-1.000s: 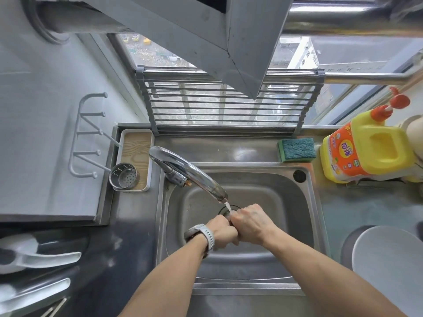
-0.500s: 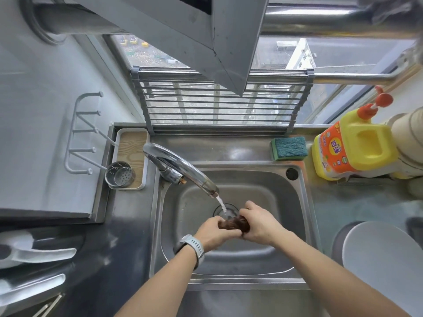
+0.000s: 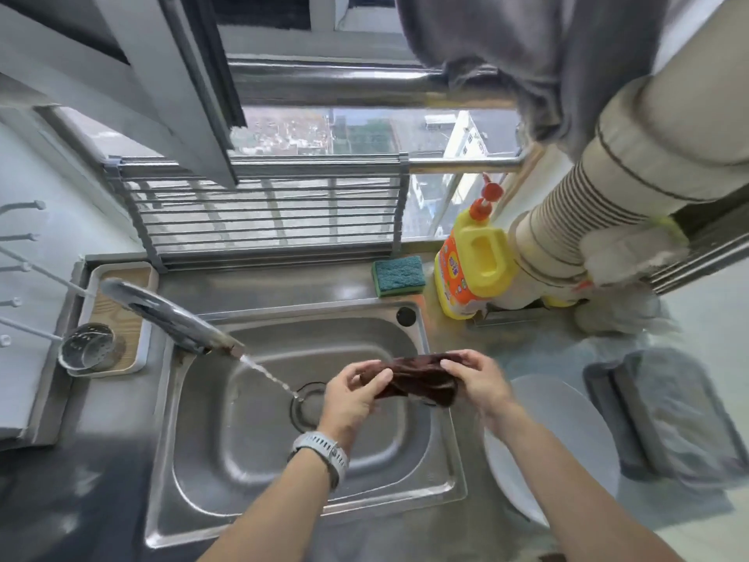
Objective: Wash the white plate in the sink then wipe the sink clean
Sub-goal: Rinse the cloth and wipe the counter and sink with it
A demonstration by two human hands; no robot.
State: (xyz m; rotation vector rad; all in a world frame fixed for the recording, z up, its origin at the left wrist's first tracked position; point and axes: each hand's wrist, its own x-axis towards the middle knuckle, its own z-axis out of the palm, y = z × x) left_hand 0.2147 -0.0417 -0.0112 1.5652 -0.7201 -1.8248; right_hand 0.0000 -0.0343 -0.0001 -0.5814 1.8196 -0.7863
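Both hands (image 3: 352, 395) (image 3: 478, 379) pinching brown cloth (image 3: 417, 381), stretched left-right over sink (image 3: 243, 460)

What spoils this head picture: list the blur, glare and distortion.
Head view: wide-angle bending bows the window rack and sink rim; motion blur softens faucet and both hands' edges; daylight glare washes the white plate and steel counter; brown cloth stays readable.

Dark brown cloth (image 3: 413, 381) between fingers; white plate (image 3: 567, 440) right of them; green sponge (image 3: 398, 274), yellow-orange bottle (image 3: 472, 269) beyond; steel-grey sink (image 3: 251, 440) beneath.
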